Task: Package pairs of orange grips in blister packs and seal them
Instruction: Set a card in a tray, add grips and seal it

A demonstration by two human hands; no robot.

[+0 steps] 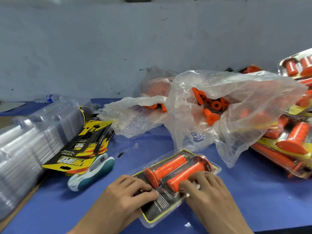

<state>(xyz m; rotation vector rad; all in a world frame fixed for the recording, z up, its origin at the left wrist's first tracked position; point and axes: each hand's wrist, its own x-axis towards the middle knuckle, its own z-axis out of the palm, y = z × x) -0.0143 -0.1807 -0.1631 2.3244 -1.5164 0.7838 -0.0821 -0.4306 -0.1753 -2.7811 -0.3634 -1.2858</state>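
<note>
Left hand (128,191) and right hand (206,188), set apart from each other, both press down with spread, lightly bent fingers on one blister pack (161,206) that lies flat on the blue table cover (253,191) at near centre; neither hand closes round anything. The left fingertips bear on the pack's flat near-left part, and the right fingers lie over the dome of the nearer grip. The pack is a clear, glossy plastic shell with a yellow-edged black printed card inside, and it holds two orange grips (167,168) side by side: ribbed cylinders, each with a wider flange at one end. Behind it, a crumpled translucent plastic bag (244,102) stands open with loose grips (211,115) heaped inside, some showing their hollow round ends; a second thin bag (133,114) to its left also holds a few orange pieces. At far right lies a pile of filled packs (293,141), overlapping and tilted. At left, a long stack of empty clear shells (33,141) lies nested on its side, and beside it a fanned heap of yellow-and-black cards (81,149) rests partly on a white-and-teal stapler (92,171) with a rounded body. A clear water bottle (49,98) lies near the grey wall (101,48).
</note>
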